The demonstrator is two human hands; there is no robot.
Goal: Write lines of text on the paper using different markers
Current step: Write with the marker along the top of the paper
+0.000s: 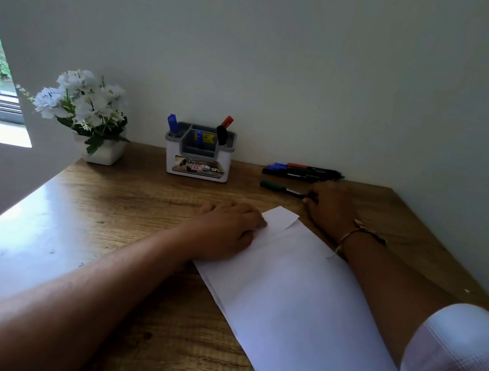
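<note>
Right of centre, my right hand (331,208) touched the green marker (281,189), which stretched leftward; grip unclear. Relaxed left hand (229,231) pressed the paper (297,307).

pen holder (177,154) front label | "42" | "OP…" cut off | rest unreadable

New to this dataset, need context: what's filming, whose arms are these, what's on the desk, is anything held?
There is no machine here. A person works bare-handed, and the single picture comes from a camera on their head, looking down. On the table lies a paper, and the left hand rests on its edge. The right hand reaches a green marker, fingers at its end; whether it grips yet is unclear. Behind lie more markers, a pen holder and a flower pot.
</note>
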